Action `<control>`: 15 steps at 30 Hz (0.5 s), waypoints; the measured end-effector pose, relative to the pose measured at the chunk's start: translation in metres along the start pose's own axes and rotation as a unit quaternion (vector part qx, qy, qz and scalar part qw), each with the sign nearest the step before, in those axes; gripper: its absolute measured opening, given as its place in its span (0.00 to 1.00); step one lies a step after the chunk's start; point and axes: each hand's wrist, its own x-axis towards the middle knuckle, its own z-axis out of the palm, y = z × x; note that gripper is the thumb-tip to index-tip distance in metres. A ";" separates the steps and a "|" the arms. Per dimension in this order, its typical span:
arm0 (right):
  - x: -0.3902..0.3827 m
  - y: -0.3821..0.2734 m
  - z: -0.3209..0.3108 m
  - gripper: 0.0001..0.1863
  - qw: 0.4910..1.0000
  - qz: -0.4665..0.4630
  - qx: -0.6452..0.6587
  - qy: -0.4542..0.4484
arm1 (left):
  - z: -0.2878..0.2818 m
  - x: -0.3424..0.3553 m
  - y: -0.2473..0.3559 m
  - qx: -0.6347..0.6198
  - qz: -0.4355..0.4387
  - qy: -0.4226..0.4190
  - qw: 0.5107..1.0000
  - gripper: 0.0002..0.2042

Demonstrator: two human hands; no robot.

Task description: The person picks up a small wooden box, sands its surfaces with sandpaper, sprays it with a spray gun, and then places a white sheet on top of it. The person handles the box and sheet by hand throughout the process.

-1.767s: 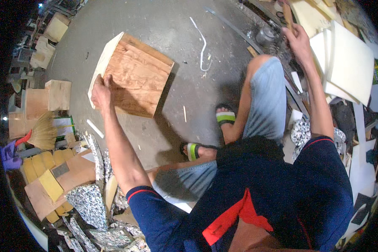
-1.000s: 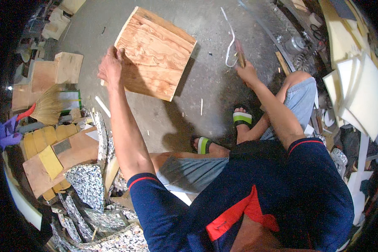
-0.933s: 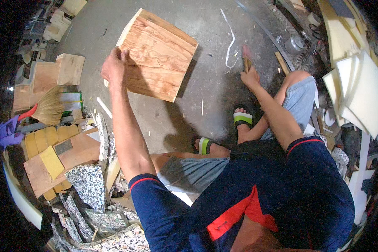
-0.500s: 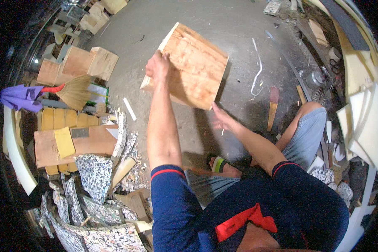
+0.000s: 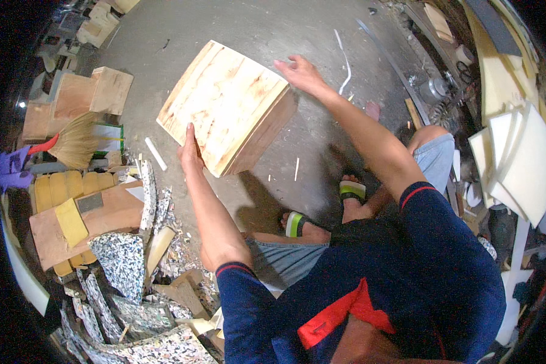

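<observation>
wooden box [image 5: 227,112] up off the concrete floor [image 5: 273,36], tilted, pale plank face turned toward the camera, darker side wall showing at its lower right. left hand [image 5: 191,151] pressed against the near lower edge, fingers wrapped under it and clamped on the wood. right hand [image 5: 297,71] at the far upper corner, fingers spread apart, touching or just short of the edge; cannot tell which. judged part-way through: lifted and being steadied with both hands, not yet set down or turned flat. foam scraps [image 5: 124,267] and a straw broom [image 5: 73,142] heaped to the left, sandalled feet [image 5: 324,209] below the box.
</observation>
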 end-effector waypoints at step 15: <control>-0.100 0.004 -0.020 0.25 0.985 0.043 0.122 -0.113 | 0.017 -0.036 0.002 0.338 0.243 0.057 0.907 0.33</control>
